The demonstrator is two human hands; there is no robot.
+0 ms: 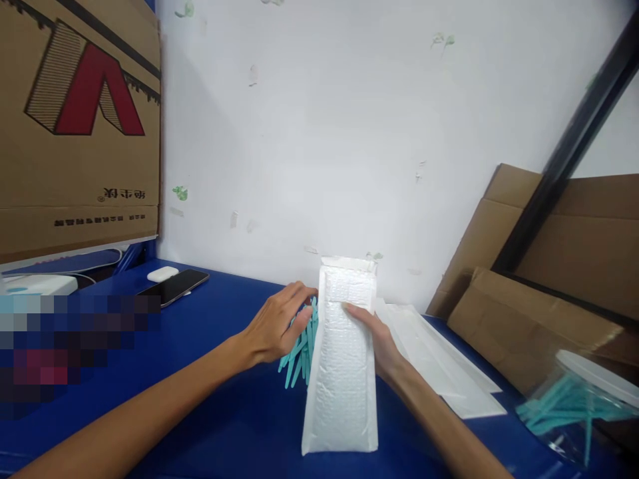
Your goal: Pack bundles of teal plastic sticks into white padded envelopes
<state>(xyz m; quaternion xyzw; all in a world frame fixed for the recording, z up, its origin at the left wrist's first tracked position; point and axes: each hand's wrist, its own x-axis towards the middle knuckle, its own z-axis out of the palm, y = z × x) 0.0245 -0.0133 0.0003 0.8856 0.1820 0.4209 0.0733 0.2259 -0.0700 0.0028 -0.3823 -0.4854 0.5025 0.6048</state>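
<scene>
A white padded bubble mailer (347,372) stands nearly upright in front of me, its flap end at the top. My right hand (382,339) is closed on its right side, thumb across the front and the other fingers hidden behind it. My left hand (282,319) is at the mailer's upper left edge, over a pile of teal plastic sticks (298,362). Its thumb and bent fingers are apart, with some sticks showing between them; the fingertips are partly hidden at the mailer's edge. The mailer covers part of the pile.
More white mailers (449,372) lie flat at the right on the blue table (210,412). A clear tub (579,406) of teal sticks is at the far right, before folded cardboard (539,326). A phone (174,286) and a white case (162,273) lie back left, near a large carton (80,159).
</scene>
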